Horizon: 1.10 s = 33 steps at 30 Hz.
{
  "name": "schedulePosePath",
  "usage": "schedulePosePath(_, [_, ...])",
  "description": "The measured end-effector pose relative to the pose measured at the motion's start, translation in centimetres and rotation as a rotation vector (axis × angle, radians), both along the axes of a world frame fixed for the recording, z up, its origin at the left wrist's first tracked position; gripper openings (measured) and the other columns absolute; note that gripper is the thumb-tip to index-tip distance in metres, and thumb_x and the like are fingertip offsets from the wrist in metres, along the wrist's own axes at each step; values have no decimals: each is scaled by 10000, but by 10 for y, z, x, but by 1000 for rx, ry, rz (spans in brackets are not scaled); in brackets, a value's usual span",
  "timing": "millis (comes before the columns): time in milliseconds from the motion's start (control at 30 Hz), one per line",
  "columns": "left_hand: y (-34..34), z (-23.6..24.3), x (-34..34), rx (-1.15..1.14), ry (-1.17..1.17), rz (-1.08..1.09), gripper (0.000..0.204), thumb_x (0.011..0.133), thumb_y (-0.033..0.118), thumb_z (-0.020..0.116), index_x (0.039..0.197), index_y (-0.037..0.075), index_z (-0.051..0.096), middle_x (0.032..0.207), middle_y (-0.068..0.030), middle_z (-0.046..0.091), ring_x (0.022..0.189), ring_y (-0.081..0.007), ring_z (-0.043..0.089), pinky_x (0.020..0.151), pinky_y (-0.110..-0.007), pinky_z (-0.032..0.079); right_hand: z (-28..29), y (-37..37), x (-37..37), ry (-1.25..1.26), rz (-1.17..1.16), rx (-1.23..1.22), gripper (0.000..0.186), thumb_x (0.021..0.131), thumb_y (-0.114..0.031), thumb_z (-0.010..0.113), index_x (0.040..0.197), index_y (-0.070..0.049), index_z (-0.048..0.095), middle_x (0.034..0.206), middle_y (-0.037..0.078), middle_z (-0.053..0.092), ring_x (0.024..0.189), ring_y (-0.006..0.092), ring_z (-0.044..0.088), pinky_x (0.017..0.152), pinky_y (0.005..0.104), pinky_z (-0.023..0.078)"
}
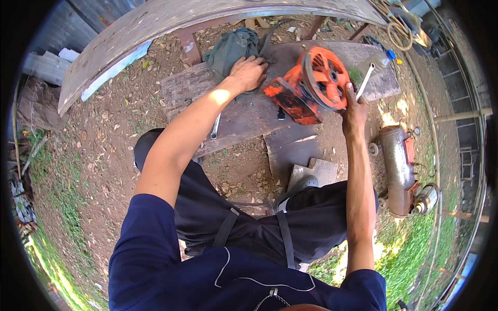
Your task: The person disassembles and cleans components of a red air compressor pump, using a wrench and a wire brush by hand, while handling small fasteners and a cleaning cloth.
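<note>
My left hand (pixel 249 73) is on a bunched dark green cloth (pixel 228 51), its fingers curled onto the fabric at the far side of a wooden board (pixel 244 116). To the right stands an orange pump head with a big spoked pulley wheel (pixel 320 71). My right hand (pixel 355 108) closes on the wheel's right rim, the thumb in front and the other fingers mostly hidden. A slim silver wrench (pixel 366 81) sticks up from that same hand. Under my left forearm another silver tool (pixel 215 127) lies on the board, partly covered.
A clear plastic bottle with a blue cap (pixel 390 54) lies on the board's right end. A rusty cylindrical tank (pixel 394 171) with gauges rests on the ground at right. Beyond the board runs a raised weathered plank (pixel 155 39). A coiled hose (pixel 399 33) hangs far right.
</note>
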State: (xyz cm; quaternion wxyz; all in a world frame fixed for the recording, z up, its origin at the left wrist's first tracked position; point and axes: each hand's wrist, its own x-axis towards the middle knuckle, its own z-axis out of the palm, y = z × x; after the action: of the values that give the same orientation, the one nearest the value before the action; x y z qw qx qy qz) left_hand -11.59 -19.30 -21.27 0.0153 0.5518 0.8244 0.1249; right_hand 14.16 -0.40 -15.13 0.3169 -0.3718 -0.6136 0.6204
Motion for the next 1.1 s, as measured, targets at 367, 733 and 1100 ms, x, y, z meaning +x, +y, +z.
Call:
schedulePosePath(367, [11, 74, 20, 551, -1036, 86, 574, 930, 526, 549, 1209, 33, 634, 1221, -134, 624, 1154, -242, 559, 1015, -343, 398, 3, -1, -31, 366, -79, -104, 143, 861, -53, 666, 963, 36, 621, 865, 71, 652, 777, 156, 640, 687, 287, 511])
schedulePosePath(733, [22, 124, 9, 521, -668, 87, 530, 916, 494, 571, 1130, 18, 664, 1070, -129, 683, 986, -181, 614, 886, -302, 457, 80, -46, -134, -38, 19, 90, 215, 822, -121, 672, 858, 79, 603, 710, 84, 598, 500, 148, 540, 407, 261, 409])
schedulePosePath(1100, [-2, 99, -27, 509, -722, 147, 529, 964, 455, 490, 1229, 11, 602, 1211, -155, 626, 1143, -229, 559, 1003, -319, 376, 81, -55, -181, -36, 213, 20, 264, 864, -135, 671, 894, 122, 620, 781, 124, 630, 591, 203, 652, 484, 281, 586])
